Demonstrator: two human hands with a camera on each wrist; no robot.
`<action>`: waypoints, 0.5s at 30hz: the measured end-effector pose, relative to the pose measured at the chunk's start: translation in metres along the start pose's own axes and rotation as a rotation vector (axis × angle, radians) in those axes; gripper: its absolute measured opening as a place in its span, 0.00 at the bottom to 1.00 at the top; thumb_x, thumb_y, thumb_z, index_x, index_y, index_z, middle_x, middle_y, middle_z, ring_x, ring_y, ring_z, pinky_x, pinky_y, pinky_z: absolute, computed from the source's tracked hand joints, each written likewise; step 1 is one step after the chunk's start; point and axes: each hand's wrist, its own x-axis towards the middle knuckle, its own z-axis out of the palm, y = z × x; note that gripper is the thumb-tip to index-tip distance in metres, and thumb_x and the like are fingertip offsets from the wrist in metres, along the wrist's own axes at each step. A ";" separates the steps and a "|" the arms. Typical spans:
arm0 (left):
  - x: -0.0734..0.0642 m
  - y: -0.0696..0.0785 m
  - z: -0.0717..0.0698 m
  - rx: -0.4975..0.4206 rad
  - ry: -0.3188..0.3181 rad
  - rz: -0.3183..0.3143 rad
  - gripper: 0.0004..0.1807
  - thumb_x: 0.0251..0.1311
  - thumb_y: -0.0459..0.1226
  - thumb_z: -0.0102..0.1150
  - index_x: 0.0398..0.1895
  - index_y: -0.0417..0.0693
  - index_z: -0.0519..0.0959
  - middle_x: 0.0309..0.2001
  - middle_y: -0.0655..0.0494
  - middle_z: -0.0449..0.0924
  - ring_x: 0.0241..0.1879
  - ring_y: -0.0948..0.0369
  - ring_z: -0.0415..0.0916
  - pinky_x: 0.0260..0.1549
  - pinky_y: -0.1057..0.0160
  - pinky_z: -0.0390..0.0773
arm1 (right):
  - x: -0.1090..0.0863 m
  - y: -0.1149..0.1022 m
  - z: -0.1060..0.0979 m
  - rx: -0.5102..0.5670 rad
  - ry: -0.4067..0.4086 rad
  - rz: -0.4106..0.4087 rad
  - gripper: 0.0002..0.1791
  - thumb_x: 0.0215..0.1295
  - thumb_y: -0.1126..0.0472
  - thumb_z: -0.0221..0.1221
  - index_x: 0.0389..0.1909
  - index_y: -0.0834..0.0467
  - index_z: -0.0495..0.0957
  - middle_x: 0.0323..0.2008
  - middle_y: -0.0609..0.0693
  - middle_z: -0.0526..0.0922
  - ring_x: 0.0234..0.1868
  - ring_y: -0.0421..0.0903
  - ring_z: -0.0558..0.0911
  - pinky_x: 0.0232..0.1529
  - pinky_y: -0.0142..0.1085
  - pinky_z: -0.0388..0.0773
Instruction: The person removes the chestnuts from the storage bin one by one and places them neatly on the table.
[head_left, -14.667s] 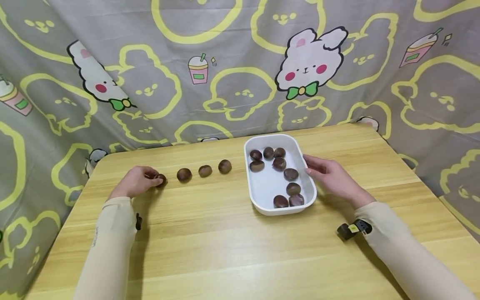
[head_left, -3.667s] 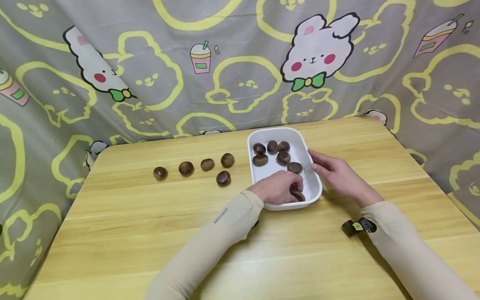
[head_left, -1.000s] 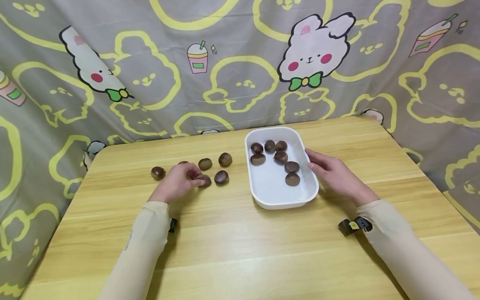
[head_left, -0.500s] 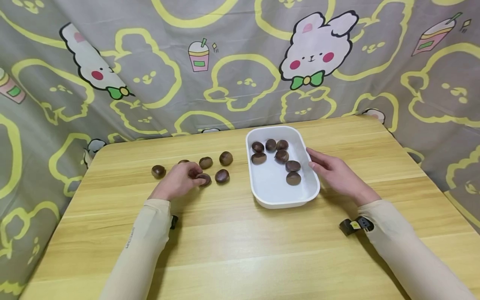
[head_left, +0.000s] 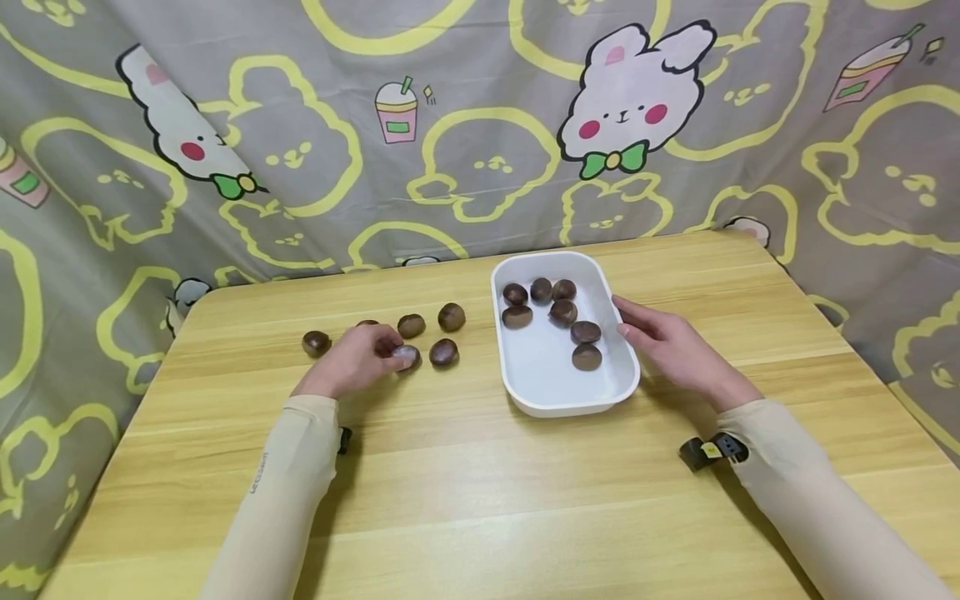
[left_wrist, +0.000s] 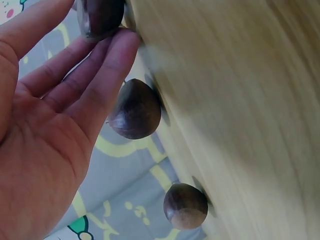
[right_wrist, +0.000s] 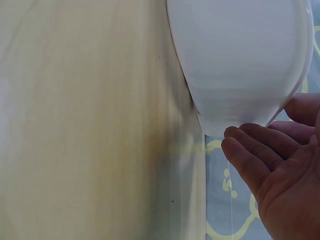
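My left hand (head_left: 356,360) pinches a chestnut (head_left: 407,357) between thumb and fingertips, low over the table. That chestnut (left_wrist: 101,17) is cut off at the top of the left wrist view. Just right of it lies another chestnut (head_left: 444,352). Behind them runs a back row: a chestnut at the left end (head_left: 317,343), one mostly hidden by my hand (head_left: 367,322), and two more to the right. A white rectangular box (head_left: 536,379) holds several chestnuts (head_left: 563,313). My right hand (head_left: 678,354) rests straight fingers on its outer right wall, the thumb touching the rim.
The wood-grain table (head_left: 480,508) extends in front of the box and both arms. A grey patterned curtain (head_left: 480,83) hangs behind and at both sides. Each wrist wears a small dark camera, the right one (head_left: 705,452) close to the tabletop.
Since the earliest frame, my left hand has moved from the back row's left end; two chestnuts have left the box for a front row. In the last second the pinched chestnut turned slightly; my right hand stayed.
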 end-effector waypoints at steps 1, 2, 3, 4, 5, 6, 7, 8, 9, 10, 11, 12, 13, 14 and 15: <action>0.000 0.000 0.000 0.001 0.000 0.003 0.11 0.64 0.43 0.64 0.43 0.46 0.81 0.39 0.54 0.81 0.42 0.55 0.77 0.44 0.53 0.75 | 0.000 0.000 0.000 -0.002 0.000 -0.001 0.29 0.77 0.55 0.51 0.73 0.61 0.60 0.68 0.59 0.65 0.67 0.55 0.67 0.64 0.50 0.63; 0.000 0.000 0.000 0.002 0.001 0.006 0.11 0.64 0.43 0.64 0.43 0.46 0.81 0.39 0.54 0.81 0.42 0.55 0.77 0.44 0.53 0.75 | 0.000 0.000 0.000 -0.002 0.003 -0.002 0.29 0.77 0.55 0.51 0.73 0.61 0.60 0.68 0.59 0.66 0.66 0.56 0.67 0.64 0.50 0.63; 0.000 0.001 0.000 0.004 0.001 0.010 0.11 0.64 0.42 0.65 0.43 0.45 0.81 0.39 0.53 0.81 0.42 0.55 0.77 0.44 0.53 0.75 | 0.000 0.000 0.000 -0.003 0.000 -0.004 0.29 0.77 0.55 0.51 0.73 0.61 0.60 0.69 0.59 0.65 0.67 0.56 0.67 0.64 0.50 0.63; 0.000 0.001 0.001 0.009 0.003 0.015 0.11 0.64 0.42 0.65 0.43 0.45 0.81 0.39 0.54 0.81 0.41 0.55 0.77 0.44 0.53 0.75 | 0.000 0.000 0.000 0.002 -0.001 -0.003 0.29 0.77 0.55 0.51 0.73 0.61 0.60 0.69 0.59 0.65 0.67 0.55 0.67 0.64 0.50 0.63; 0.000 0.001 0.001 0.013 0.002 0.019 0.10 0.64 0.42 0.65 0.43 0.46 0.81 0.39 0.54 0.81 0.41 0.55 0.77 0.44 0.53 0.75 | 0.000 0.000 0.000 0.004 -0.005 -0.004 0.29 0.77 0.55 0.50 0.73 0.62 0.60 0.69 0.60 0.65 0.67 0.56 0.66 0.64 0.50 0.63; 0.001 0.000 0.001 0.015 0.001 0.022 0.10 0.64 0.42 0.64 0.42 0.46 0.81 0.39 0.54 0.81 0.41 0.55 0.77 0.43 0.53 0.75 | -0.001 0.000 0.000 0.008 -0.006 -0.003 0.29 0.77 0.56 0.50 0.73 0.62 0.59 0.69 0.60 0.64 0.67 0.56 0.66 0.64 0.50 0.62; 0.001 0.000 0.001 0.018 0.001 0.026 0.10 0.64 0.42 0.64 0.42 0.46 0.81 0.39 0.54 0.81 0.41 0.55 0.76 0.43 0.53 0.75 | -0.001 0.000 0.000 0.009 -0.006 -0.003 0.29 0.77 0.56 0.50 0.73 0.62 0.59 0.69 0.60 0.64 0.67 0.56 0.66 0.64 0.50 0.62; 0.001 0.000 0.002 0.020 0.001 0.027 0.10 0.64 0.41 0.64 0.43 0.47 0.81 0.39 0.54 0.81 0.40 0.56 0.76 0.43 0.53 0.75 | -0.001 0.000 0.000 0.010 -0.007 -0.003 0.29 0.77 0.56 0.50 0.73 0.62 0.59 0.69 0.60 0.64 0.67 0.56 0.66 0.64 0.50 0.62; 0.001 0.000 0.002 0.021 0.000 0.028 0.09 0.64 0.41 0.64 0.43 0.47 0.81 0.39 0.54 0.80 0.40 0.56 0.76 0.43 0.54 0.75 | -0.001 0.000 0.000 0.008 -0.010 -0.004 0.29 0.77 0.56 0.50 0.73 0.62 0.59 0.69 0.60 0.64 0.67 0.56 0.65 0.64 0.50 0.62; 0.001 0.001 0.001 0.021 -0.001 0.026 0.09 0.65 0.41 0.64 0.43 0.46 0.81 0.39 0.54 0.80 0.40 0.56 0.76 0.42 0.54 0.75 | -0.001 0.001 0.000 0.007 -0.011 -0.004 0.29 0.77 0.56 0.50 0.73 0.62 0.59 0.69 0.60 0.63 0.67 0.56 0.65 0.64 0.50 0.62; 0.000 0.002 0.001 0.025 0.000 0.022 0.10 0.65 0.42 0.64 0.44 0.46 0.81 0.40 0.54 0.80 0.40 0.55 0.75 0.42 0.54 0.75 | -0.001 0.002 0.000 0.005 -0.011 -0.005 0.29 0.77 0.55 0.49 0.73 0.62 0.59 0.69 0.60 0.63 0.67 0.56 0.65 0.64 0.50 0.62; 0.000 0.002 0.001 0.031 0.003 0.018 0.10 0.65 0.42 0.63 0.44 0.46 0.81 0.40 0.53 0.80 0.40 0.55 0.75 0.41 0.54 0.75 | -0.001 0.002 0.000 0.003 -0.010 -0.005 0.29 0.77 0.54 0.49 0.73 0.62 0.59 0.70 0.60 0.63 0.68 0.56 0.65 0.64 0.50 0.62; 0.000 0.003 0.000 0.038 0.006 0.013 0.11 0.65 0.42 0.63 0.44 0.46 0.81 0.40 0.53 0.79 0.40 0.55 0.74 0.41 0.54 0.74 | 0.000 0.003 0.000 0.000 -0.010 -0.006 0.29 0.77 0.54 0.49 0.73 0.62 0.59 0.70 0.60 0.63 0.68 0.56 0.65 0.64 0.50 0.62; -0.001 0.004 -0.001 0.046 0.010 0.009 0.11 0.65 0.42 0.63 0.44 0.45 0.81 0.41 0.52 0.79 0.40 0.54 0.74 0.41 0.54 0.74 | 0.000 0.004 0.000 -0.003 -0.009 -0.008 0.29 0.77 0.53 0.49 0.73 0.62 0.59 0.70 0.60 0.63 0.68 0.56 0.65 0.64 0.50 0.62; -0.001 0.005 -0.002 0.053 0.017 0.006 0.11 0.65 0.42 0.63 0.43 0.44 0.81 0.41 0.50 0.78 0.40 0.53 0.73 0.41 0.53 0.73 | 0.000 0.004 0.000 -0.004 -0.010 -0.009 0.30 0.77 0.53 0.49 0.73 0.62 0.59 0.70 0.60 0.63 0.68 0.56 0.65 0.64 0.50 0.62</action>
